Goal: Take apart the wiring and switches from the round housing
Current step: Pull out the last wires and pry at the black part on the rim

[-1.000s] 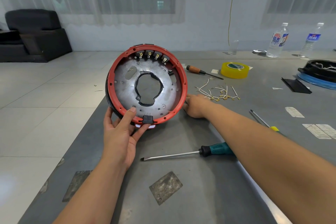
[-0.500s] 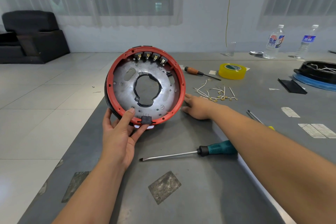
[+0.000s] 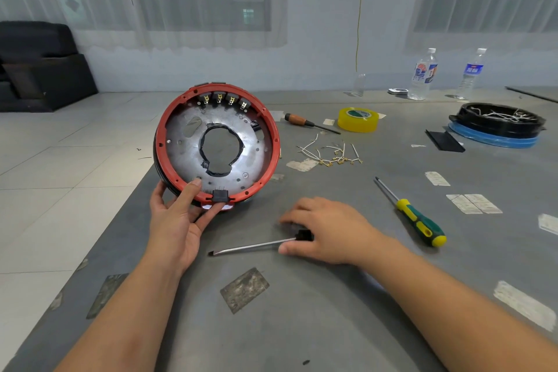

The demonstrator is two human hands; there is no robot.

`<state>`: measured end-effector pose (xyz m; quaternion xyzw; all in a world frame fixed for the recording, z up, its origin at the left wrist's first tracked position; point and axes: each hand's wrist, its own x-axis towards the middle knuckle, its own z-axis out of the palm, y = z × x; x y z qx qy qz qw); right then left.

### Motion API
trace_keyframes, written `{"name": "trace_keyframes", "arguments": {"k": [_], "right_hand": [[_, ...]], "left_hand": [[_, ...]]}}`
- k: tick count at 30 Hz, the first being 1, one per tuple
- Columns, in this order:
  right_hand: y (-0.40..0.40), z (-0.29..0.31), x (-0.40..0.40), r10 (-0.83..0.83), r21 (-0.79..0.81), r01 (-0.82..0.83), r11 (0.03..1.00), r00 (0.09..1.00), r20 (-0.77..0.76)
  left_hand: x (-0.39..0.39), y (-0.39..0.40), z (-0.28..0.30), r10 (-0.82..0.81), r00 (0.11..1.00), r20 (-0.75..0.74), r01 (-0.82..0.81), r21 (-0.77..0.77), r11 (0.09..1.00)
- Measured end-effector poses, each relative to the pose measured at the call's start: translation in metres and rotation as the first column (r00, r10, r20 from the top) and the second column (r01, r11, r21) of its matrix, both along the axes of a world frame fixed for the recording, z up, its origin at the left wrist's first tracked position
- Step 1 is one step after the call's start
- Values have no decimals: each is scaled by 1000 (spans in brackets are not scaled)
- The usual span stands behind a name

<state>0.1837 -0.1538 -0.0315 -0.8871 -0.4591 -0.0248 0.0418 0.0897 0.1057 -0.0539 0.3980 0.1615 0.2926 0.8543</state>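
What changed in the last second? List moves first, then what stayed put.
The right hand left the spot beside the round housing, came back toward the person and closed over the handle of the flat screwdriver, which lies on the table. The left hand still holds the housing tilted up on its edge; the pulled wires are unmoved.

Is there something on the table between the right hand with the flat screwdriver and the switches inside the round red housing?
Nothing visible blocks it. The right hand covers the flat screwdriver handle on bare table. The left hand holds the round housing tilted up, open side toward the camera, and the switches at its upper rim are uncovered.
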Motion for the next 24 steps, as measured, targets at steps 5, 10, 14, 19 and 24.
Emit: {"name": "trace_keyframes", "arguments": {"k": [5,10,14,19,24], "right_hand": [[-3,-9,-4,74,81,-81,993,993,89],[-8,-7,8,-31,85,22,996,994,108],[-23,0,28,-216,148,200,968,971,99],[-41,15,53,-456,223,440,870,890,24],[-66,30,72,-694,315,654,688,720,19]], "left_hand": [[-4,-2,-1,0,1000,0,0,4,1000],[-5,-2,-1,5,1000,3,-5,5,1000],[-4,-3,-2,-13,1000,8,13,41,999],[-1,-4,-3,-33,999,-4,33,48,998],[0,-5,-2,-65,998,-22,66,70,995]]}}
